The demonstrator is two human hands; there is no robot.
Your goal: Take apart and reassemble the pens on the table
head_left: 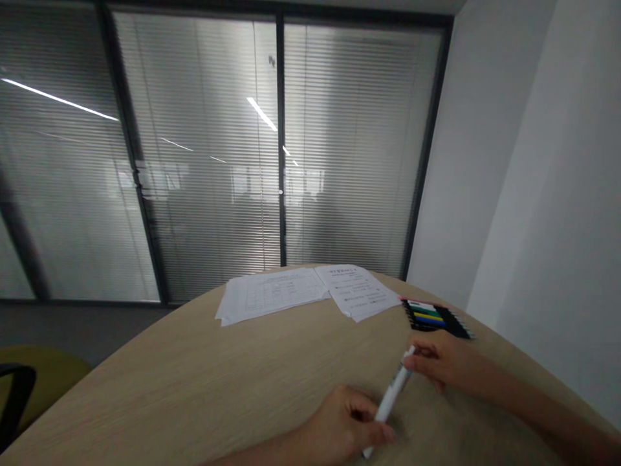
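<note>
I've got a white marker (pixel 389 402) between both hands, low over the near part of the table. It's a slim white barrel with a darker printed band near the upper end, but it's a bit blurry, so I can't read anything on it. It sits at a slant, with its long axis running from lower left to upper right. The top end points roughly at the pack of markers (pixel 434 317), and the bottom end sticks out past my left hand (pixel 342 427) toward me. I can't tell if it's touching the tabletop.

My left hand is curled mostly closed around the lower half of the barrel. My right hand (pixel 433 360) comes in from the right, nearly closed too, with its fingertips pinching the upper end.

The pack sits further along the light wood table (pixel 145 388), near the far right edge, with pink, white, green, yellow and blue stripes on black. Past that, the printed papers (pixel 276 294) lie near the far edge, in front of a glass partition (pixel 204 162) with blinds inside.
</note>
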